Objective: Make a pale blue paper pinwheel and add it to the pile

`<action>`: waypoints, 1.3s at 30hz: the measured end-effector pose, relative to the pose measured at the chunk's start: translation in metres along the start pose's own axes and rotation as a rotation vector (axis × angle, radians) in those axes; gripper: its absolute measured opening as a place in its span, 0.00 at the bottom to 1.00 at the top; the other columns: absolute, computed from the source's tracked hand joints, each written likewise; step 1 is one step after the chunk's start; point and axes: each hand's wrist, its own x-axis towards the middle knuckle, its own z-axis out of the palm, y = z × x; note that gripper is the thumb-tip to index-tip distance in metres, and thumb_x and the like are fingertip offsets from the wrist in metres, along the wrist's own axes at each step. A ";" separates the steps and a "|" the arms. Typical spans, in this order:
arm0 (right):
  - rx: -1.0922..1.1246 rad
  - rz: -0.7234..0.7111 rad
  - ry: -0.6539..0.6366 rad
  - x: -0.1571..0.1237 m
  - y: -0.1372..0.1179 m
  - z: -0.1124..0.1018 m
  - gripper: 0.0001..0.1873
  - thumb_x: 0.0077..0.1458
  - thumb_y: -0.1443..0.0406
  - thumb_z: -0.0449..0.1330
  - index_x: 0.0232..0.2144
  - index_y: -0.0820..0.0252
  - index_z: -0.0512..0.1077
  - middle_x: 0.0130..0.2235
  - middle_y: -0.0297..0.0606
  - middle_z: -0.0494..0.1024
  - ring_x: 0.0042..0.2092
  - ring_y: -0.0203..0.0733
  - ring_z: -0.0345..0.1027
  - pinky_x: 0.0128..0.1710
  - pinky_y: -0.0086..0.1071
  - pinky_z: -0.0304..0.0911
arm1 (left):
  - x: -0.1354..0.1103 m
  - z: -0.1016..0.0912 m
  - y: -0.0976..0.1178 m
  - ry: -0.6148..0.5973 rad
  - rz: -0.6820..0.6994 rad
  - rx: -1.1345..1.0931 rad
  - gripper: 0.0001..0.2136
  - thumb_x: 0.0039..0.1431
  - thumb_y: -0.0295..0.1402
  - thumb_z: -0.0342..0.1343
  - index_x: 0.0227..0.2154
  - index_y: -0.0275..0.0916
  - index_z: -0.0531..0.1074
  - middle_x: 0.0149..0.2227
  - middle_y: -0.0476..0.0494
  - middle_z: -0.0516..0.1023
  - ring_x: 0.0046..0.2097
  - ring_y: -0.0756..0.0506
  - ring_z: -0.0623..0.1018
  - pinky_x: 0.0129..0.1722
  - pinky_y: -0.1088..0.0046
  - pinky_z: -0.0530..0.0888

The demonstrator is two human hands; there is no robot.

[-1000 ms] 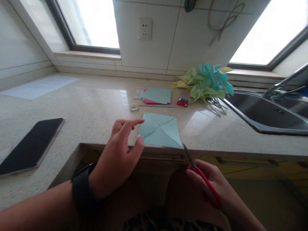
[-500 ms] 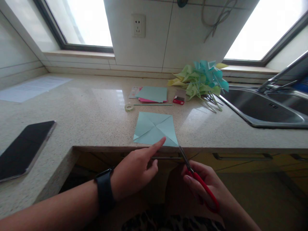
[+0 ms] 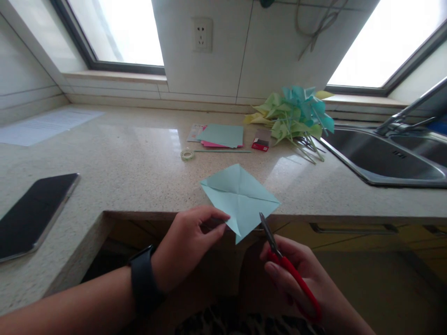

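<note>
A square of light blue-green paper point(image 3: 240, 186) lies turned cornerwise at the counter's front edge, creased along its diagonals. Its near corner sticks out past the edge and looks slit. My left hand point(image 3: 195, 242), with a dark watch at the wrist, pinches the paper's near left side between thumb and fingers. In my right hand point(image 3: 296, 267) is a pair of red-handled scissors point(image 3: 295, 274). Their dark blades are closed, pointing up and left, with the tips close to the paper's near right side.
Behind the paper are a thin stick point(image 3: 223, 151), a tape roll point(image 3: 187, 154), stacked coloured sheets point(image 3: 223, 135) and a small red box point(image 3: 261, 140). Paper pinwheels point(image 3: 296, 116) lie beside the sink point(image 3: 384, 158). A dark tablet point(image 3: 38, 214) and printed sheets point(image 3: 45, 124) are at left.
The paper has turned from square-on to cornerwise, and its near corner now overhangs the edge. My left hand went from pointing on it to pinching it. The scissors stayed near the same spot.
</note>
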 end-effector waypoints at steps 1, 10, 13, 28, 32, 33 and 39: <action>0.003 -0.008 -0.017 0.001 0.000 0.001 0.16 0.61 0.51 0.61 0.35 0.58 0.68 0.22 0.26 0.62 0.20 0.28 0.53 0.18 0.22 0.49 | 0.000 -0.001 0.000 0.003 -0.014 -0.027 0.08 0.60 0.34 0.61 0.41 0.42 0.80 0.40 0.45 0.84 0.41 0.44 0.82 0.44 0.68 0.77; 0.007 -0.035 -0.017 0.006 -0.006 0.012 0.17 0.58 0.53 0.64 0.33 0.60 0.69 0.28 0.30 0.67 0.26 0.30 0.56 0.24 0.24 0.55 | -0.002 0.001 0.006 -0.050 -0.219 -0.311 0.13 0.57 0.41 0.65 0.41 0.38 0.80 0.38 0.42 0.84 0.37 0.44 0.81 0.38 0.68 0.78; 0.027 -0.021 0.038 0.001 -0.007 0.014 0.16 0.59 0.52 0.64 0.34 0.58 0.69 0.24 0.28 0.65 0.23 0.29 0.56 0.20 0.22 0.53 | -0.003 0.001 0.007 -0.037 -0.238 -0.326 0.13 0.58 0.40 0.65 0.42 0.38 0.80 0.38 0.43 0.84 0.36 0.45 0.81 0.38 0.68 0.77; -0.027 -0.095 0.425 0.021 -0.033 0.038 0.21 0.46 0.55 0.72 0.37 0.57 0.70 0.26 0.32 0.79 0.25 0.36 0.72 0.24 0.26 0.67 | -0.007 0.002 0.010 -0.033 -0.225 -0.368 0.14 0.55 0.36 0.66 0.44 0.40 0.80 0.37 0.44 0.85 0.38 0.45 0.82 0.42 0.67 0.78; -0.080 -0.140 0.476 0.020 -0.037 0.038 0.19 0.47 0.56 0.72 0.36 0.57 0.70 0.25 0.32 0.78 0.25 0.38 0.73 0.23 0.27 0.68 | -0.007 0.001 0.009 -0.022 -0.208 -0.343 0.14 0.54 0.37 0.66 0.43 0.40 0.80 0.36 0.44 0.85 0.37 0.43 0.82 0.42 0.65 0.78; -0.095 -0.157 0.490 0.020 -0.038 0.037 0.18 0.47 0.57 0.72 0.36 0.56 0.70 0.25 0.31 0.78 0.24 0.38 0.73 0.22 0.27 0.68 | -0.007 0.001 0.008 -0.018 -0.195 -0.332 0.14 0.55 0.37 0.66 0.43 0.40 0.80 0.36 0.44 0.85 0.38 0.43 0.82 0.42 0.65 0.78; -0.166 -0.239 0.563 0.018 -0.041 0.034 0.17 0.47 0.60 0.72 0.36 0.56 0.71 0.25 0.30 0.79 0.24 0.37 0.74 0.23 0.26 0.70 | -0.008 0.000 0.008 -0.022 -0.162 -0.280 0.13 0.56 0.38 0.66 0.43 0.42 0.80 0.40 0.44 0.85 0.41 0.43 0.82 0.46 0.65 0.78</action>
